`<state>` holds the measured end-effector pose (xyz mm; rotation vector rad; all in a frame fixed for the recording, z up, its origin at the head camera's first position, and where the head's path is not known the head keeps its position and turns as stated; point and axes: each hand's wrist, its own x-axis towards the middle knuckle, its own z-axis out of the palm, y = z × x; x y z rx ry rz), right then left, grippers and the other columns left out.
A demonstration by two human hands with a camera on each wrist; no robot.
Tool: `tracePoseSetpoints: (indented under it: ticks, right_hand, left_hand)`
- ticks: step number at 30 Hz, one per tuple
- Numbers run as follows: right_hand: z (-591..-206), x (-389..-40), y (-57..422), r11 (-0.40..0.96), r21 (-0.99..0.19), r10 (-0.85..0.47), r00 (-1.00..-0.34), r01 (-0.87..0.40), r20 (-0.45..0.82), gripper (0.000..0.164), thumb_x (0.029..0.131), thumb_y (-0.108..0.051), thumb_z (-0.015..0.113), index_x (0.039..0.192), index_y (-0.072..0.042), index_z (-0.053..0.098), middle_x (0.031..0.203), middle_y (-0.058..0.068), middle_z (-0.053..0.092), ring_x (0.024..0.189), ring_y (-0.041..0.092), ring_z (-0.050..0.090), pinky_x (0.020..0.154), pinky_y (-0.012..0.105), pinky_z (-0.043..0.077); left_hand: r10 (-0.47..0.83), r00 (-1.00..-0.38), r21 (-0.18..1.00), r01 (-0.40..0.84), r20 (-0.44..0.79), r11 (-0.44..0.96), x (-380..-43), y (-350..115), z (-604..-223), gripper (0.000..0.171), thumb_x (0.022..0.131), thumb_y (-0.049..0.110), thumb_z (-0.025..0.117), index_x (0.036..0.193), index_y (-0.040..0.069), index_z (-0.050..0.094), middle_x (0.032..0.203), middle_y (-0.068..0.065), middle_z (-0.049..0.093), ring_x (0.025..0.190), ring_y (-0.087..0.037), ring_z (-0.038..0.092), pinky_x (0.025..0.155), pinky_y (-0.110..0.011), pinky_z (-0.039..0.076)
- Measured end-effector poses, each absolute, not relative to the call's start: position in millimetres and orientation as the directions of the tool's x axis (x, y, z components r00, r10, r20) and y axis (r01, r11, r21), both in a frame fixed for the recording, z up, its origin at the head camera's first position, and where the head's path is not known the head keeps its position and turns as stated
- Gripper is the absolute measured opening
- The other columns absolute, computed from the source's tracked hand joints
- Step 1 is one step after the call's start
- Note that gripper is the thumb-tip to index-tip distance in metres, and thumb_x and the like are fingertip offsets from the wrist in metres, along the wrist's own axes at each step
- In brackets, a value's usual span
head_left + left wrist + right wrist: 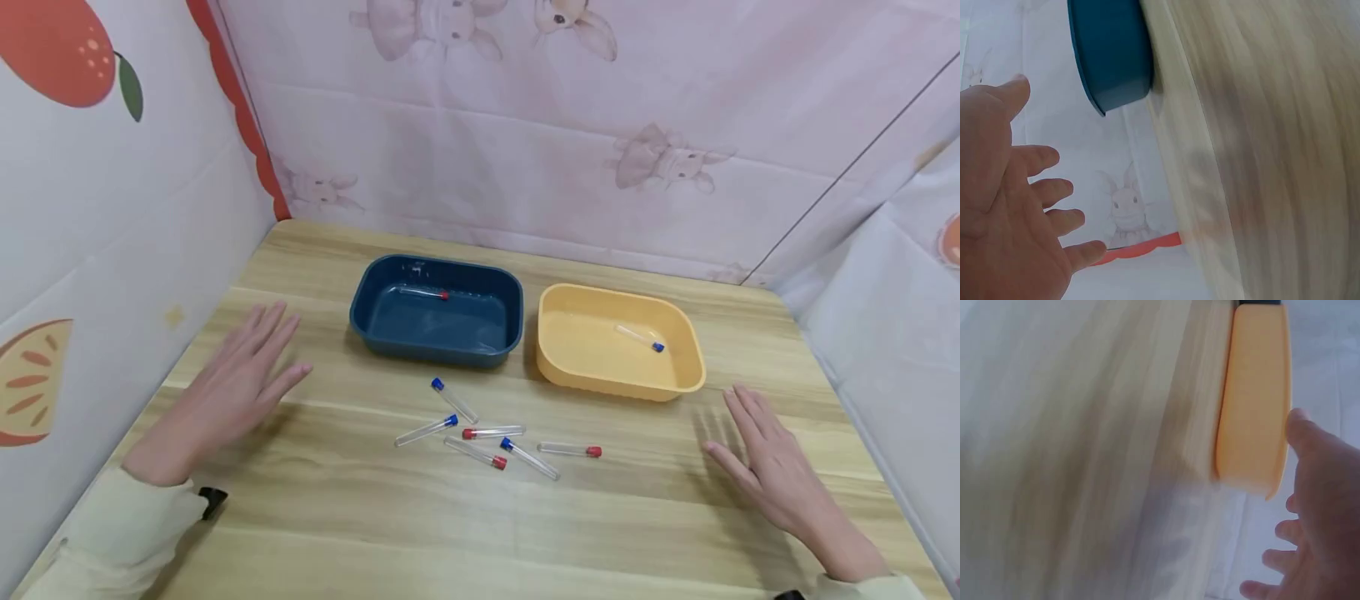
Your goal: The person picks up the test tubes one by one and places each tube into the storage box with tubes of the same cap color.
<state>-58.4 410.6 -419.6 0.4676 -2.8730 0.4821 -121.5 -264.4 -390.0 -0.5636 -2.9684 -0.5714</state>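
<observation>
Both hands are flat and released as I see them: my left hand (232, 379) is spread over the counter (337, 517) left of the blue tray (437, 310), my right hand (776, 467) is spread just right of and nearer me than the yellow tray (619, 340), and neither grasps anything.

Nearest to them are the loose capped test tubes, five lying in a small scatter on the counter in front of the blue tray, toward its right end. Two blue-capped tubes (454, 401) (427, 430) lie closest to the tray, a red-capped one (492, 432) just beyond, then another red (475, 453), a blue (529, 458) and a red (570, 450) toward the yellow tray. Several cross or nearly touch.

I judge them light, stiff, smooth and apt to roll, possibly brittle. I would pinch one at mid-length or by its cap, starting with an outlying tube so the neighbours stay put.

One red-capped tube (424, 292) lies inside the blue tray, one blue-capped tube (640, 337) inside the yellow. Printed cloth walls close three sides; nothing blocks the reach. Both wrist views are blurred.
</observation>
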Motion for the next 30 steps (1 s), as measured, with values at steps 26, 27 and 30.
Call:
tracePoseSetpoints:
  ticks: [26,27,30]
  right_hand:
    - [-397,-64,341,0.792,-0.345,-0.374,-0.848,-0.503,0.376,0.057,0.089,-0.005,0.080,0.142,0.000,0.059,0.141,0.017,0.060,0.125,0.033,0.056,0.095,0.007,0.035]
    - [-396,-65,339,0.784,-0.345,-0.386,-0.840,-0.517,0.381,0.056,0.088,-0.004,0.080,0.140,0.001,0.061,0.140,0.017,0.061,0.124,0.032,0.056,0.094,0.008,0.037]
    - [-392,-67,330,0.763,-0.337,-0.422,-0.821,-0.551,0.385,0.052,0.087,-0.002,0.080,0.136,0.000,0.064,0.137,0.015,0.063,0.122,0.030,0.059,0.088,0.008,0.039]
  left_hand:
    - [0.302,-0.948,0.611,0.297,0.099,0.734,-152,-224,-376,0.080,0.108,0.040,0.055,0.166,0.004,0.013,0.170,-0.021,0.013,0.156,-0.040,0.014,0.121,-0.063,0.018]
    - [0.298,-0.950,0.621,0.290,0.093,0.729,-154,-222,-376,0.080,0.108,0.040,0.055,0.166,0.005,0.013,0.170,-0.021,0.013,0.156,-0.041,0.014,0.121,-0.063,0.018]
    - [0.290,-0.953,0.647,0.276,0.087,0.711,-161,-219,-376,0.080,0.108,0.040,0.054,0.166,0.005,0.011,0.170,-0.021,0.012,0.152,-0.046,0.022,0.119,-0.065,0.022]
